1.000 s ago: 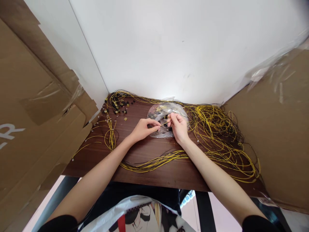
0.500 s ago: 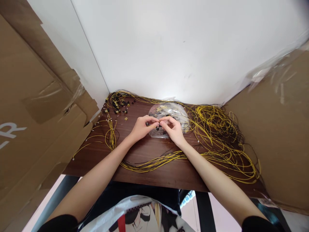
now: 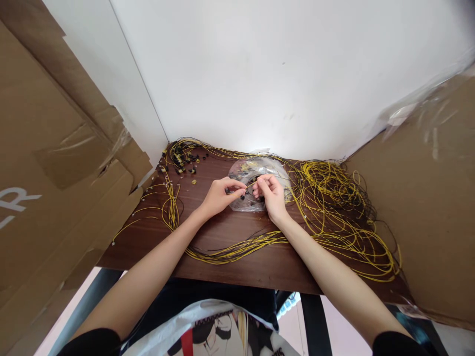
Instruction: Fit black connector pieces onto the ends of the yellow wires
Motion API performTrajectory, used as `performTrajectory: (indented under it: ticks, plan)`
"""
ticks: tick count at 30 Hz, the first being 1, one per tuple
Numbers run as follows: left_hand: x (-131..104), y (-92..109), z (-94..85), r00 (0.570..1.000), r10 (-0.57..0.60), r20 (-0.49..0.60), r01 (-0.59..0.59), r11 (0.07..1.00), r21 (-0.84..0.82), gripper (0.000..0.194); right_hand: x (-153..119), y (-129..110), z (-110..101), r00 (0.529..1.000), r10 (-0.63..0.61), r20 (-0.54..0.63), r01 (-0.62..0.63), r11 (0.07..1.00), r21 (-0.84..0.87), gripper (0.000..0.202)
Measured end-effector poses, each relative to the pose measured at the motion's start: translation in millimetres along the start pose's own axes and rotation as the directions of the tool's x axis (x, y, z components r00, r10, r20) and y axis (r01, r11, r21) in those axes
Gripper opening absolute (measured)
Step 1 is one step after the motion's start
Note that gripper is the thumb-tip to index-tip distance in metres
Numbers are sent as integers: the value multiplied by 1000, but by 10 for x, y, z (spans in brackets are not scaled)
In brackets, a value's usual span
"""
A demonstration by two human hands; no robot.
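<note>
Between my two hands runs a short stretch of yellow wire (image 3: 251, 185). My left hand (image 3: 221, 194) pinches its end between thumb and fingertips; any small part in that pinch is too small to make out. Just to the right, my right hand (image 3: 272, 195) is closed on the same wire with curled fingers. Under both hands lies a clear plastic bag (image 3: 237, 170), with small black and yellow pieces in or on it. A black piece (image 3: 242, 197) shows just below my left fingertips.
A tangled heap of yellow and black wires (image 3: 326, 185) covers the right side of the brown table (image 3: 222, 274). A wire bundle (image 3: 237, 251) curves along the front. Small black and yellow connectors (image 3: 181, 160) lie back left. Cardboard (image 3: 55, 148) and a white wall (image 3: 260, 74) enclose the table.
My right hand has drawn a little to the right, away from my left fingertips, and its fingers have curled. Yellow wire now shows between the hands. My left hand has hardly moved.
</note>
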State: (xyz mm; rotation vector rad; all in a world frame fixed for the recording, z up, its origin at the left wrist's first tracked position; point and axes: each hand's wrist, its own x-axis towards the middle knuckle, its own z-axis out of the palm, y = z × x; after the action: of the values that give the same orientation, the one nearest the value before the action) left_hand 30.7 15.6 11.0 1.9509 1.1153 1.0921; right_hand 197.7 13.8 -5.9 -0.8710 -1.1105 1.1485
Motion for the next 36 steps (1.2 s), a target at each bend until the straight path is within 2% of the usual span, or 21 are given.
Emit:
performTrajectory:
  ticks: [8, 18, 27, 30, 33, 36]
  plan:
    - [-2, 22, -14, 1000, -9, 3, 9, 1000, -4, 16, 45, -36, -24, 987, 49, -156, -19, 982, 186, 28]
    - [0, -5, -16, 1000, -10, -9, 10, 1000, 1, 17, 94, -72, -78, 965, 123, -233, -59, 962, 267, 30]
    - [4, -2, -21, 1000, -12, -8, 12, 1000, -4, 17, 108, -72, -115, 959, 163, -230, -61, 916, 397, 28]
    - [6, -3, -23, 1000, -21, -10, 21, 1000, -19, 17, 123, -74, -137, 961, 197, -192, -95, 894, 439, 27]
    - [8, -1, -24, 999, -44, -19, 42, 997, -58, 19, 132, -77, -142, 969, 191, -156, -120, 918, 378, 26]
    - [8, 4, -20, 998, -61, -22, 59, 994, -88, 20, 113, -67, -105, 983, 137, -119, -105, 964, 246, 28]
